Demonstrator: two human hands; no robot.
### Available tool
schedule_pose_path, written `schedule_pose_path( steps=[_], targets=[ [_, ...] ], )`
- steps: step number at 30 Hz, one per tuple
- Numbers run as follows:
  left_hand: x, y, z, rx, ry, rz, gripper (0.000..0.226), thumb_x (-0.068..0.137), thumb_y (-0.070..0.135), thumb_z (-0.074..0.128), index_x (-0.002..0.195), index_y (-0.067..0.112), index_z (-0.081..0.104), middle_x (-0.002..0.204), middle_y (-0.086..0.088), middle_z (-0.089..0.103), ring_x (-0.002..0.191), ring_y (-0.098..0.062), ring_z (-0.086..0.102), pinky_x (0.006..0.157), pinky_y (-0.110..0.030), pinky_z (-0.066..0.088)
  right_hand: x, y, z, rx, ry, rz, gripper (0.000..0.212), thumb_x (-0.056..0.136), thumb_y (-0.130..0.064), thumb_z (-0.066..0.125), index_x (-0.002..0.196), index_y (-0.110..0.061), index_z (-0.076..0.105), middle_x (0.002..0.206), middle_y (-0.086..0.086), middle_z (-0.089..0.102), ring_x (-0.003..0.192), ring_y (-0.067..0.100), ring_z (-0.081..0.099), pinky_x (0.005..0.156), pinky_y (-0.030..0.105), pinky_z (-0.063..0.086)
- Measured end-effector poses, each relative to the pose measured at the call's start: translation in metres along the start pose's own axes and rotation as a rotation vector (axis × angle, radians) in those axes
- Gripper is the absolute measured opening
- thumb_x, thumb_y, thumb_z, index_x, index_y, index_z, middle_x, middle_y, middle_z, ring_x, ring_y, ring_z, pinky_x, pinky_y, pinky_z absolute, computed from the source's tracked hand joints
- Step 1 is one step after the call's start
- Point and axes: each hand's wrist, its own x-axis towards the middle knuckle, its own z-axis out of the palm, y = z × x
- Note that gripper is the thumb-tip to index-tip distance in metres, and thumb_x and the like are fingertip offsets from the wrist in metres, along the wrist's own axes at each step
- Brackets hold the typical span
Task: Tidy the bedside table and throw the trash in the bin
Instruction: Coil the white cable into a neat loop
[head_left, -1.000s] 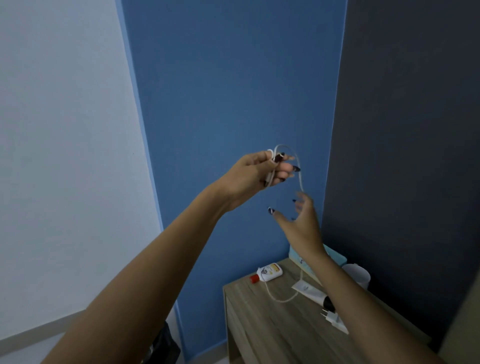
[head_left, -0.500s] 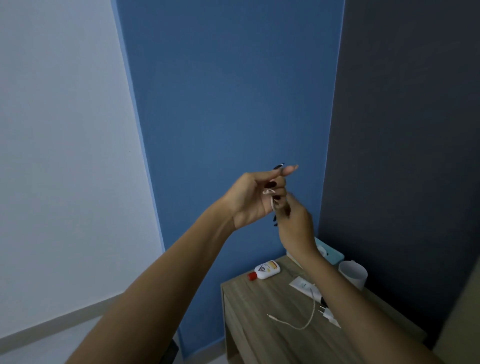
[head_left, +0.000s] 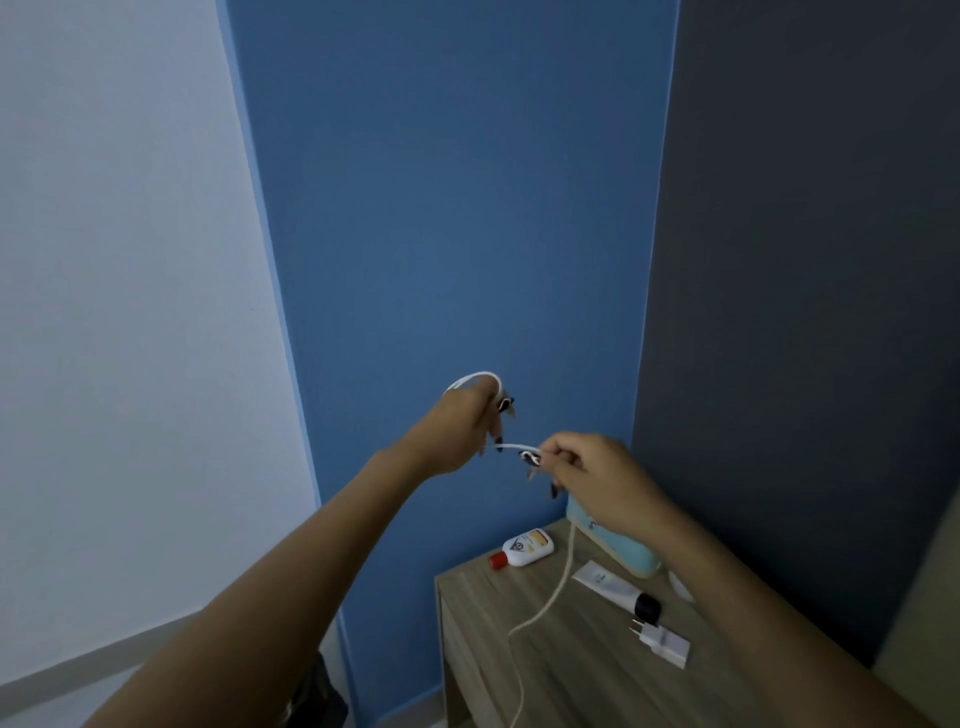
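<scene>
The labels on the small bottle (head_left: 525, 546) and tube (head_left: 607, 582) are too blurred to read.

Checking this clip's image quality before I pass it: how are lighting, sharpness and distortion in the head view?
Head view: dim, even light, no glare or hard shadows; wide-angle lens bends the wall edges; left hand and right hand holding the white cable are slightly soft; bedside table items readable, small labels not.

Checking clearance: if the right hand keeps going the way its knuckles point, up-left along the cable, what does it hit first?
Most likely the left hand, which holds the other end of the white cable that the right hand pinches. Depth is unclear.
</scene>
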Motion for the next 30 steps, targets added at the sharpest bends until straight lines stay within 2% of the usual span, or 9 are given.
schedule_pose_path(
  steps=[5, 8, 12, 14, 16, 18, 24, 27, 30],
  targets=[
    [-0.007, 0.003, -0.001, -0.003, -0.214, -0.233, 0.027, 0.098, 0.012, 0.036, 0.1, 0.006, 0.062, 0.069, 0.007, 0.049, 0.069, -0.017, 0.046, 0.06, -0.023, 0.036, 0.012, 0.015, -0.025, -0.197, 0.172, -0.166, 0.012, 0.091, -0.02, 0.062, 0.092, -0.019, 0.074, 0.08, -0.004, 0.069, 0.073, 0.012, 0.065, 0.07, 0.04, 0.054],
    [-0.013, 0.022, -0.001, -0.245, -0.314, -0.26, 0.04, 0.102, 0.03, 0.035, 0.085, 0.012, 0.066, 0.059, 0.001, 0.044, 0.056, -0.016, 0.04, 0.056, -0.027, 0.034, 0.023, 0.015, -0.028, -0.263, 0.332, -0.269, 0.013, 0.091, -0.02, 0.063, 0.095, -0.015, 0.074, 0.083, 0.0, 0.07, 0.075, 0.016, 0.065, 0.069, 0.038, 0.054],
    [-0.014, 0.047, -0.008, -0.688, -0.431, -0.166, 0.034, 0.103, 0.023, 0.033, 0.082, 0.01, 0.056, 0.055, 0.003, 0.032, 0.048, -0.013, 0.028, 0.054, -0.026, 0.029, 0.028, 0.008, -0.022, -0.072, 0.486, -0.237, 0.014, 0.091, -0.013, 0.062, 0.099, -0.011, 0.074, 0.091, 0.005, 0.073, 0.08, 0.016, 0.065, 0.071, 0.024, 0.052],
    [-0.011, 0.06, -0.009, -0.97, -0.407, -0.163, 0.031, 0.103, 0.02, 0.029, 0.083, 0.011, 0.052, 0.058, 0.002, 0.033, 0.046, -0.011, 0.03, 0.056, -0.026, 0.031, 0.026, 0.001, -0.011, 0.002, 0.472, -0.232, 0.016, 0.094, -0.02, 0.058, 0.097, -0.013, 0.072, 0.086, 0.006, 0.072, 0.075, 0.018, 0.064, 0.068, 0.024, 0.051],
    [-0.005, 0.07, -0.009, -1.191, -0.308, -0.195, 0.028, 0.102, 0.019, 0.031, 0.086, 0.012, 0.053, 0.059, 0.003, 0.039, 0.046, -0.009, 0.038, 0.055, -0.022, 0.039, 0.025, -0.006, 0.005, 0.061, 0.452, -0.205, 0.016, 0.095, -0.023, 0.055, 0.086, -0.016, 0.067, 0.072, 0.002, 0.067, 0.068, 0.023, 0.063, 0.062, 0.039, 0.051],
    [0.003, 0.074, -0.009, -1.275, -0.183, -0.186, 0.025, 0.102, 0.02, 0.037, 0.095, 0.012, 0.059, 0.061, 0.005, 0.047, 0.051, -0.007, 0.046, 0.054, -0.02, 0.045, 0.023, -0.017, 0.019, 0.073, 0.44, -0.172, 0.016, 0.094, -0.016, 0.056, 0.079, -0.019, 0.063, 0.062, -0.01, 0.06, 0.061, 0.015, 0.061, 0.06, 0.038, 0.05],
    [0.02, 0.054, -0.027, -0.999, 0.134, -0.052, 0.023, 0.098, 0.006, 0.047, 0.113, -0.002, 0.062, 0.082, -0.003, 0.068, 0.074, -0.01, 0.066, 0.079, -0.02, 0.054, 0.004, -0.044, 0.046, 0.145, 0.258, -0.221, 0.022, 0.096, -0.01, 0.05, 0.106, -0.016, 0.068, 0.064, -0.008, 0.062, 0.065, 0.009, 0.065, 0.066, 0.032, 0.056],
    [0.014, 0.04, -0.036, -0.737, 0.132, -0.045, 0.016, 0.097, 0.003, 0.048, 0.097, -0.006, 0.062, 0.085, -0.012, 0.07, 0.077, -0.012, 0.071, 0.082, -0.024, 0.056, 0.002, -0.045, 0.039, 0.038, 0.21, -0.265, 0.021, 0.097, -0.015, 0.05, 0.103, -0.014, 0.07, 0.062, -0.01, 0.058, 0.059, 0.012, 0.06, 0.061, 0.035, 0.053],
    [0.005, 0.021, -0.042, -0.217, 0.116, -0.009, 0.017, 0.094, 0.003, 0.05, 0.078, 0.004, 0.056, 0.082, -0.012, 0.072, 0.076, -0.015, 0.072, 0.075, -0.029, 0.058, 0.005, -0.039, 0.024, -0.08, 0.177, -0.277, 0.023, 0.099, -0.023, 0.048, 0.094, -0.015, 0.069, 0.066, 0.0, 0.063, 0.056, 0.015, 0.059, 0.06, 0.041, 0.051]
  ],
)
